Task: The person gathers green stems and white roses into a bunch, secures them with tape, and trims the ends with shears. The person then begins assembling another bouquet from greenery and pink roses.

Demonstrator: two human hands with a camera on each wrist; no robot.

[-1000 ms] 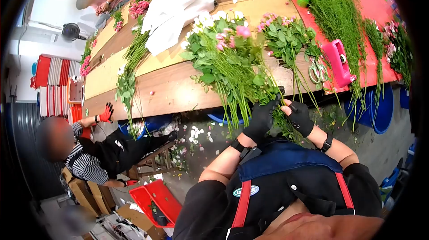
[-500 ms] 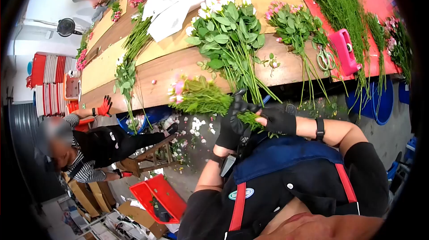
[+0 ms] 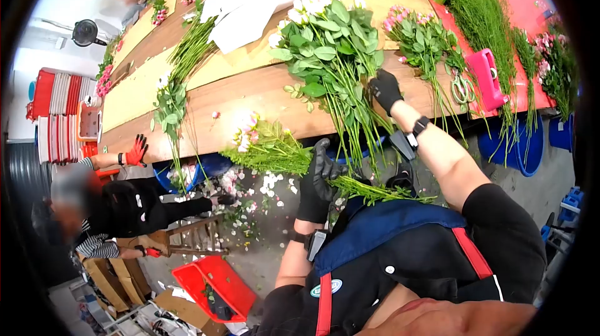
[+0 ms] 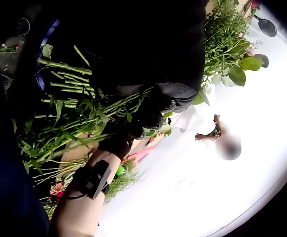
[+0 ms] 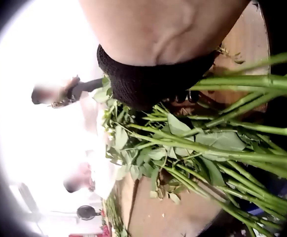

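A florist's gloved left hand [image 3: 315, 180] grips a bunch of pink roses [image 3: 269, 148] held out past the table edge [image 3: 250, 133], while the gloved right hand [image 3: 385, 89] reaches into the white-rose pile [image 3: 331, 48]; its fingers' set cannot be told. Tugging one stem could drag tangled neighbours overboard; open table lies left of the pile, scissors [image 3: 461, 89] right

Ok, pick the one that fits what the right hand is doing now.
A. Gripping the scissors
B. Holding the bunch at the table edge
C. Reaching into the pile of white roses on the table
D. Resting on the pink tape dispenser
C: the gloved right hand is stretched over the table into the stems of the white roses, while the left hand grips the bunch.
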